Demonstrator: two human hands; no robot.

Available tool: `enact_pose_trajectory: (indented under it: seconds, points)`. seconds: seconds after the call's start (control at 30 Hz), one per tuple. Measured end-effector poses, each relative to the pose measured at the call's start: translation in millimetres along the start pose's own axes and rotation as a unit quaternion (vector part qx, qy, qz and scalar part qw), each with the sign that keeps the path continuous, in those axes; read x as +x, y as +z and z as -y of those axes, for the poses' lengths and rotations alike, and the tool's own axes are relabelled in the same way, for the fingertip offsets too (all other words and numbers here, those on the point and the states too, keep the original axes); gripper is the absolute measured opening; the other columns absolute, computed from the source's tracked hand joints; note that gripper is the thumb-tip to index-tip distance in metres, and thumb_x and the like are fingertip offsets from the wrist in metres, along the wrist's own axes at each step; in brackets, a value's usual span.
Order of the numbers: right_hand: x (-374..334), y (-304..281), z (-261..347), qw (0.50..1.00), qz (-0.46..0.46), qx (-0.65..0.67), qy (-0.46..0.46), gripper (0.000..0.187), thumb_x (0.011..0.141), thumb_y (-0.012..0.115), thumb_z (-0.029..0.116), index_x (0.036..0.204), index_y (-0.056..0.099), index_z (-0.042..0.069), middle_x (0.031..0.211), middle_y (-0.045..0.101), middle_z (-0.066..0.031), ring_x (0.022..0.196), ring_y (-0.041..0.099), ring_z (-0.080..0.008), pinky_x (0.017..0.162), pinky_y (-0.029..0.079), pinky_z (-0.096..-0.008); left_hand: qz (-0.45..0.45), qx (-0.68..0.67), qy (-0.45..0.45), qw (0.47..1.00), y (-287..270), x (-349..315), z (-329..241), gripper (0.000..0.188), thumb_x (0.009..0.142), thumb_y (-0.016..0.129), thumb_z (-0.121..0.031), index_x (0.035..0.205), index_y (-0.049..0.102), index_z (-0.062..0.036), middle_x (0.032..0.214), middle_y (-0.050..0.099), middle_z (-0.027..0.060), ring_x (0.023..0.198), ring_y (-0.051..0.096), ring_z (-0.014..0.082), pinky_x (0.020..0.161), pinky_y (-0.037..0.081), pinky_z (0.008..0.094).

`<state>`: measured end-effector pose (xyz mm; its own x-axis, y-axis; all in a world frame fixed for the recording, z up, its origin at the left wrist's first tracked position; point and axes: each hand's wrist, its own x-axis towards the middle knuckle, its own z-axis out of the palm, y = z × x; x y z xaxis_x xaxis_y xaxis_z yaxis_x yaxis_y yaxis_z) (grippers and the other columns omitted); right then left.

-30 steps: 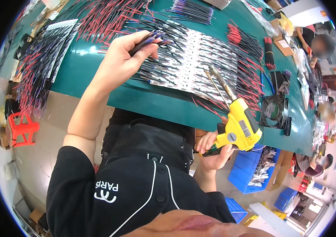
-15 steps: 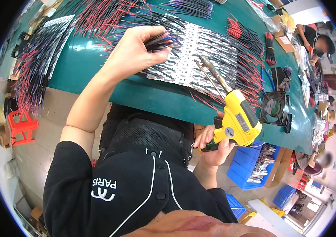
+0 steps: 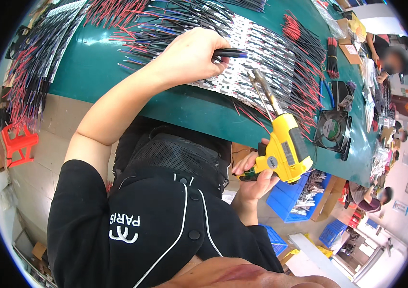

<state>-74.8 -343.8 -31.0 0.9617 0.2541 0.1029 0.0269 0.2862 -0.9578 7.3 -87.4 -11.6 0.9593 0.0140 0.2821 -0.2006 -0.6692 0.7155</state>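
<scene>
My left hand is closed around a small bundle of black wires whose bluish ends point right. It is above white perforated circuit board panels on the table. Rows of black, red and blue wires fan out from the panels on the left, with red-ended wires on the right. My right hand grips a yellow and black soldering gun at the table's near edge. Its metal tip points up over the panels, just right of the bundle, apart from it.
On the green table lie another wired panel at left and a black fan at right. Beyond are a tied wire bundle and a cardboard box. A blue crate and red stool stand below. Co-workers sit at right.
My left hand has moved right with the wires, now held closer together and pointing right. The soldering gun stays in my right hand, almost unmoved. The whole view has shifted slightly.
</scene>
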Motion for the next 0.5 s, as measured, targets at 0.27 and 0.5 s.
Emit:
enact_pose_trajectory:
  seconds: [0.27,0.5]
  points:
    - [-5,7,-5,0.999,0.007,-0.026,0.038,0.062,0.085,0.056,0.041,0.118,0.035,-0.008,0.064,0.048,-0.0093,0.049,0.050,-0.0164,0.045,0.046,-0.0281,-0.002,0.038,-0.041,0.998,3,-3,3,0.016,0.066,0.065,-0.011,0.078,0.061,-0.0004,0.070,0.060,0.0130,0.061,0.058,0.0263,0.059,0.046,0.0329]
    - [-6,10,-11,0.998,-0.005,-0.042,0.036,0.049,0.086,0.055,0.037,0.106,0.040,-0.005,0.064,0.048,-0.0104,0.048,0.047,-0.0155,0.044,0.043,-0.0265,-0.012,0.042,-0.039,0.998,6,-5,4,0.017,0.065,0.065,-0.011,0.077,0.060,0.0001,0.070,0.059,0.0133,0.060,0.058,0.0271,0.060,0.046,0.0337]
